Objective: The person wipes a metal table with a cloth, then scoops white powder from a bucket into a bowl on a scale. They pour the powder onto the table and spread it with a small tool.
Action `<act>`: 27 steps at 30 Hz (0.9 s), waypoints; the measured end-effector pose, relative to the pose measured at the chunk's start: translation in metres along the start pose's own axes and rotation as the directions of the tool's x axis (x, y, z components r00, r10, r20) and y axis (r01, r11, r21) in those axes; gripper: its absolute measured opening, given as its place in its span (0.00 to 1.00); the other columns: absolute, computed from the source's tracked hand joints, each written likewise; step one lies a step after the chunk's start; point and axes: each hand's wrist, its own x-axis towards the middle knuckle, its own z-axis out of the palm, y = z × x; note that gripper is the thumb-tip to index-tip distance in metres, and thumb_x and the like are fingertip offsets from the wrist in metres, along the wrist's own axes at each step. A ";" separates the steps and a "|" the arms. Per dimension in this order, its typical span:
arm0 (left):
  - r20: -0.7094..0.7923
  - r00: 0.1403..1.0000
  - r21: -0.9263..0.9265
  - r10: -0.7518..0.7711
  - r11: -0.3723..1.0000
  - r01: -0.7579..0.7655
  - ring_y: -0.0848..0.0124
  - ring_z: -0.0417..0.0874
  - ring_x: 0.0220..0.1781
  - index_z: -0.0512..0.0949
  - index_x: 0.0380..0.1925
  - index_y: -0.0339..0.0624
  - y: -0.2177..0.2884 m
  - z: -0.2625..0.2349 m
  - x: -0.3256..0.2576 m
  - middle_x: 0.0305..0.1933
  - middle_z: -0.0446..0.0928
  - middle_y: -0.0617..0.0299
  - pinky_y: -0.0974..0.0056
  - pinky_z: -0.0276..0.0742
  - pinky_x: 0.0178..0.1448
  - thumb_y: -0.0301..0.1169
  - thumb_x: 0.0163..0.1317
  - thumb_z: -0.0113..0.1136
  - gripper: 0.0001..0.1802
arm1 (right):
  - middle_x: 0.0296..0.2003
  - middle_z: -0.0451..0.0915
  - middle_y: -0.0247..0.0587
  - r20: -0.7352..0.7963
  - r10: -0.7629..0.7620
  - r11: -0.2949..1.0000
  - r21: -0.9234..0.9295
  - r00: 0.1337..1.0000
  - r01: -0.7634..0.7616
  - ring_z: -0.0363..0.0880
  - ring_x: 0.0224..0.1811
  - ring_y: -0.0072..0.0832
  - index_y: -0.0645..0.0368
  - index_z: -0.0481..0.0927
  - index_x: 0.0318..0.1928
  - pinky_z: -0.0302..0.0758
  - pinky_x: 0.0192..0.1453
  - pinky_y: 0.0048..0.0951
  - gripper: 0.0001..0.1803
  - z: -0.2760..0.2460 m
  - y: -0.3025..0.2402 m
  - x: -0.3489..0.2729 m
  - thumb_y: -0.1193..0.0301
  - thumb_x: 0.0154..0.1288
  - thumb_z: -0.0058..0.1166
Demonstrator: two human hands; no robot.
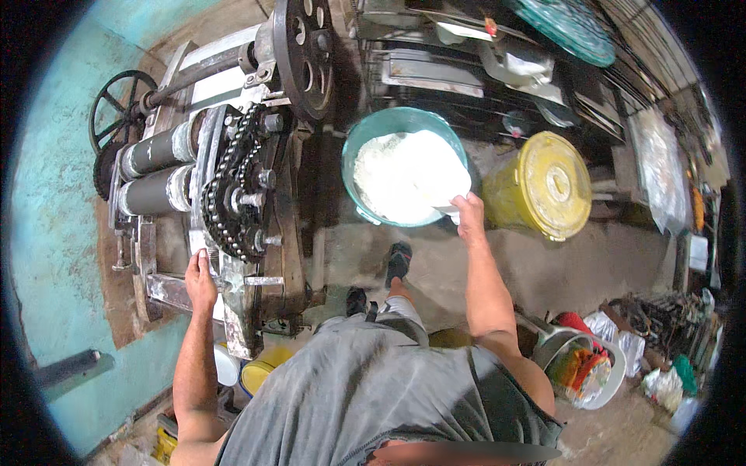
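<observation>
The left hand (200, 281) lay flat, fingers loosely spread, on the metal frame of the roller machine (225, 179), just below its chain (229, 186) and sprockets; it gripped nothing. The right hand (468, 213) was stretched out to the far right and closed on a white scoop (449, 190), whose mouth was pushed into the flour (400, 175) at the right-hand rim of the teal tub (361, 144). The two hands were well apart, with the machine's wooden leg and the person's feet between them.

The tub stood on the concrete floor (544, 268), just right of the machine and just left of a yellow lidded bucket (544, 186). Near the person's right side stood a white bucket (602, 373) of coloured packets, with bags and clutter beyond it. Open floor ran as a strip between the tub and the person's shoes (398, 260). The left side was hemmed by a turquoise wall (54, 233), the far side by dark shelving.
</observation>
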 end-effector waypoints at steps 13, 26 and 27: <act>0.048 0.989 0.013 0.138 0.990 -0.138 0.50 0.82 0.57 0.75 0.62 0.43 0.017 0.002 -0.001 0.55 0.81 0.44 0.53 0.73 0.61 0.58 0.71 0.49 0.33 | 0.24 0.72 0.32 -0.357 -0.132 0.944 0.239 0.925 0.227 0.68 0.26 0.23 0.58 0.74 0.25 0.64 0.31 0.27 0.05 -0.028 -0.084 -0.241 0.74 0.50 0.59; 0.248 0.948 0.122 0.198 0.965 -0.234 0.49 0.75 0.66 0.73 0.65 0.41 0.002 0.007 0.025 0.64 0.77 0.45 0.53 0.65 0.69 0.63 0.71 0.44 0.39 | 0.28 0.76 0.30 -0.786 -0.268 0.903 -0.004 0.557 0.429 0.70 0.32 0.20 0.55 0.77 0.27 0.65 0.35 0.26 0.03 -0.198 -0.064 -0.527 0.74 0.52 0.58; 0.224 0.944 0.108 0.244 0.956 -0.273 0.48 0.74 0.67 0.73 0.64 0.38 -0.018 0.006 0.047 0.65 0.76 0.45 0.53 0.65 0.69 0.63 0.70 0.43 0.41 | 0.28 0.76 0.29 -0.820 -0.242 0.903 0.005 0.518 0.430 0.70 0.32 0.19 0.55 0.77 0.28 0.64 0.35 0.26 0.03 -0.207 -0.061 -0.546 0.74 0.52 0.58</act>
